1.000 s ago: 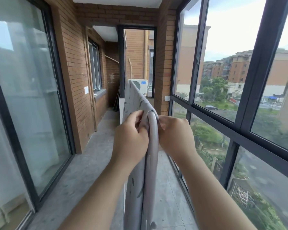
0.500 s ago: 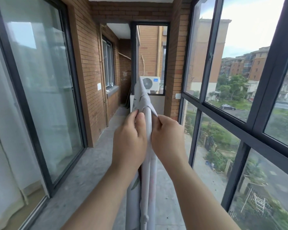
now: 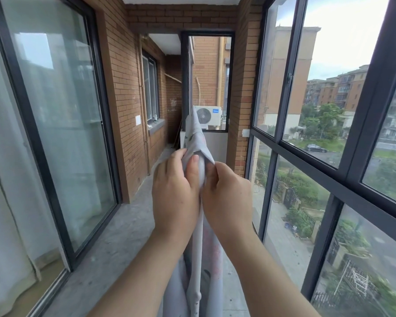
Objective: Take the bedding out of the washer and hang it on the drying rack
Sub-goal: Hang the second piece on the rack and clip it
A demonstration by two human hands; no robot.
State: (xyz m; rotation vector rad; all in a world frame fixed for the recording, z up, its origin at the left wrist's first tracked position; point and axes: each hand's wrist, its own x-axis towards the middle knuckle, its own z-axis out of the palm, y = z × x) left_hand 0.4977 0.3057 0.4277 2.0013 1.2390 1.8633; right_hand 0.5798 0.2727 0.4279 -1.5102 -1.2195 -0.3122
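Pale grey printed bedding is gripped at its top fold by both hands. The left hand is curled round the cloth, thumb pressed on it; the fold is pinched just beside it by the right hand. The cloth is hung down between the forearms above a concrete floor. A brick wall is noted left, dark-framed windows right.

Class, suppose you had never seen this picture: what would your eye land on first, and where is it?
Two hands meet in the centre: the left hand and right hand both grip a fold of pale bedding that stretches away from the viewer. On the right, tall windows show buildings and greenery.
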